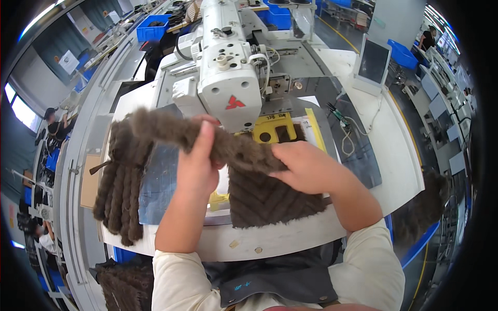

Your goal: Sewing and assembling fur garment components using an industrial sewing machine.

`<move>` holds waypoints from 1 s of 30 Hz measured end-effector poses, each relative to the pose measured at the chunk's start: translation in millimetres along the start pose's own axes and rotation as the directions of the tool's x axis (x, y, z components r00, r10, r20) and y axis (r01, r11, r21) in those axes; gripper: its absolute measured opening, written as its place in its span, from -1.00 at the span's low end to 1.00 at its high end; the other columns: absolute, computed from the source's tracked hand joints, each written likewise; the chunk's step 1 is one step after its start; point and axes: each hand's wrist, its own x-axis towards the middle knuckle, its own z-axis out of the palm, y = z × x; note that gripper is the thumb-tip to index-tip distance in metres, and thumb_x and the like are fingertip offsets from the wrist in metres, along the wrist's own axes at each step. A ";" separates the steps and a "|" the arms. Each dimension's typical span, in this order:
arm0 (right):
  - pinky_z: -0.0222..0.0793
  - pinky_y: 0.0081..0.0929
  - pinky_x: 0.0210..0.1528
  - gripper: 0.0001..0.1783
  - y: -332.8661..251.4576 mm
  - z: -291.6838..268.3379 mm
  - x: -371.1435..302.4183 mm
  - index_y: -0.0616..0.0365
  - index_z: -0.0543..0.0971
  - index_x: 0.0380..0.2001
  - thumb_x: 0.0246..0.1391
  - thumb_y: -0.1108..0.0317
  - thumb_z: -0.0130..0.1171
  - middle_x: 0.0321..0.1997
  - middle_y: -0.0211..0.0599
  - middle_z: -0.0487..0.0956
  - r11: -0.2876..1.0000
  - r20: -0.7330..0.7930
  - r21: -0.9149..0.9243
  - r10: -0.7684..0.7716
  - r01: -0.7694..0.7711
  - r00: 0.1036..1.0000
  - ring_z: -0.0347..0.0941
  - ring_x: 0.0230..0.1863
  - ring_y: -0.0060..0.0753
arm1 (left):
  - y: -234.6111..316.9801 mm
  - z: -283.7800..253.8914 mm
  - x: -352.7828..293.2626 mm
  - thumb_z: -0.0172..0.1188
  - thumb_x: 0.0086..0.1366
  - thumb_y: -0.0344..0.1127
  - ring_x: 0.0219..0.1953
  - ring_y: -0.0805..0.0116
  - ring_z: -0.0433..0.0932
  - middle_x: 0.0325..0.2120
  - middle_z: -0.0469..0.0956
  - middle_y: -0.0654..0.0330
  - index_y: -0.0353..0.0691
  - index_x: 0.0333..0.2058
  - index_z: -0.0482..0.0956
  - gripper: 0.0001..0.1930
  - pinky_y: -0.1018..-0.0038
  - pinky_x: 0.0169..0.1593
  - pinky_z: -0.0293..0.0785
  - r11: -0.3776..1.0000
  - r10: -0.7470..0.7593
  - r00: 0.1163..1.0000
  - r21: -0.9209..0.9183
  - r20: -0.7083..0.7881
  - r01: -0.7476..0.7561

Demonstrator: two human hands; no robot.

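A strip-like, folded piece of brown plush fur fabric [233,147] is stretched between my hands in front of the sewing machine head [228,90]. My left hand [198,168] grips its middle, thumb up, and its free end points to the far left. The near right end is pinched in my right hand [306,165]. Beneath my hands lies a flat brown panel with chevron ridges [275,199], partly over a yellow template [282,122]. Several ribbed brown plush pieces [122,192] hang over the table's left side.
Thread snips [337,113] with a cord lie on the right of the grey metal plate. A small screen [372,58] stands at the far right. Brown plush pieces fill a blue bin [426,241] at the right. More plush [127,285] lies low at the left.
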 end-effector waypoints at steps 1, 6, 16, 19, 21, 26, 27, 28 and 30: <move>0.43 0.00 -0.08 -0.66 10.0 -9.3 -1.8 0.23 0.46 -0.20 0.10 0.31 0.39 -0.24 0.08 0.58 0.998 0.104 -0.039 0.057 -0.054 0.993 0.50 -0.07 0.29 | -3.8 -11.8 7.6 0.22 0.47 -0.05 -0.35 0.51 0.54 -0.25 0.56 0.32 -0.06 -0.07 0.53 -0.75 0.56 -0.53 0.30 0.999 0.041 0.999 -0.013 0.035 -0.040; 0.44 -0.02 0.03 -0.47 38.1 -35.6 -11.4 0.23 0.51 0.04 0.09 0.18 0.38 -0.13 0.03 0.62 0.946 0.256 -0.277 0.244 -0.171 0.935 0.53 -0.02 0.25 | -2.0 -31.2 17.6 0.19 0.48 -0.11 -0.40 0.42 0.60 -0.30 0.61 0.21 -0.24 -0.10 0.54 -0.71 0.49 -0.50 0.45 0.994 0.098 0.993 0.043 0.069 -0.102; 0.49 0.02 -0.18 -0.80 16.2 22.5 2.2 0.27 0.50 -0.37 0.08 0.34 0.22 -0.36 -0.03 0.58 0.997 -0.159 -0.081 -0.030 0.017 0.987 0.57 -0.23 0.17 | -32.9 -13.5 -7.5 0.50 0.23 -0.23 -0.30 0.39 0.63 -0.19 0.64 0.11 -0.40 0.16 0.45 -0.38 0.47 -0.26 0.60 0.991 -0.132 0.925 0.082 0.357 0.110; 0.43 0.02 -0.17 -0.78 13.0 6.9 -2.7 0.27 0.50 -0.34 0.00 0.37 0.27 -0.32 0.00 0.56 0.998 0.012 -0.035 0.053 -0.053 0.999 0.53 -0.20 0.22 | -32.3 -23.5 -4.7 0.56 0.13 -0.36 -0.21 0.40 0.64 -0.14 0.66 0.09 -0.41 0.12 0.52 -0.39 0.50 -0.09 0.58 0.973 -0.060 0.895 0.226 0.442 -0.047; 0.46 0.02 -0.13 -0.80 10.1 -2.3 -5.7 0.28 0.53 -0.34 0.05 0.35 0.22 -0.33 0.03 0.58 0.998 0.084 0.043 0.035 -0.039 0.996 0.55 -0.18 0.22 | -32.6 -26.5 -8.6 0.60 0.02 -0.46 -0.15 0.43 0.63 -0.17 0.68 0.13 -0.42 0.00 0.63 -0.46 0.52 0.00 0.53 0.978 -0.046 0.919 0.205 0.392 -0.038; 0.48 -0.01 -0.05 -0.78 8.6 -6.5 -8.3 0.30 0.59 -0.29 0.10 0.34 0.16 -0.26 0.10 0.63 0.994 0.271 0.100 0.025 -0.054 0.962 0.58 -0.13 0.21 | -32.7 -29.0 -10.7 0.64 -0.11 -0.47 -0.26 0.35 0.66 -0.29 0.72 0.10 -0.36 -0.26 0.73 -0.62 0.46 -0.15 0.57 0.833 0.115 0.836 0.406 0.536 -0.375; 0.49 -0.03 -0.05 -0.78 7.8 -5.0 -9.2 0.30 0.60 -0.28 0.09 0.34 0.20 -0.24 0.07 0.62 0.997 0.261 0.065 0.031 -0.049 0.965 0.58 -0.12 0.18 | -34.2 -28.5 -10.7 0.64 -0.11 -0.47 -0.26 0.35 0.66 -0.29 0.72 0.10 -0.36 -0.26 0.73 -0.62 0.46 -0.15 0.57 0.834 0.113 0.838 0.407 0.534 -0.372; 0.49 -0.05 -0.04 -0.77 7.0 -2.7 -10.1 0.29 0.60 -0.27 0.07 0.33 0.25 -0.22 0.04 0.62 0.999 0.250 0.029 0.036 -0.045 0.968 0.58 -0.11 0.15 | -35.8 -28.3 -10.8 0.64 -0.11 -0.48 -0.30 0.32 0.66 -0.33 0.71 0.09 -0.35 -0.28 0.74 -0.64 0.46 -0.19 0.57 0.792 0.163 0.811 0.415 0.562 -0.447; 0.49 -0.05 -0.06 -0.76 6.4 7.2 -12.1 0.28 0.60 -0.27 0.04 0.33 0.30 -0.24 -0.01 0.59 0.993 0.070 0.090 -0.080 0.073 0.994 0.58 -0.14 0.12 | -37.3 -25.2 -12.2 0.64 -0.11 -0.48 -0.34 0.30 0.66 -0.36 0.71 0.08 -0.34 -0.30 0.74 -0.65 0.46 -0.24 0.57 0.748 0.209 0.779 0.416 0.592 -0.517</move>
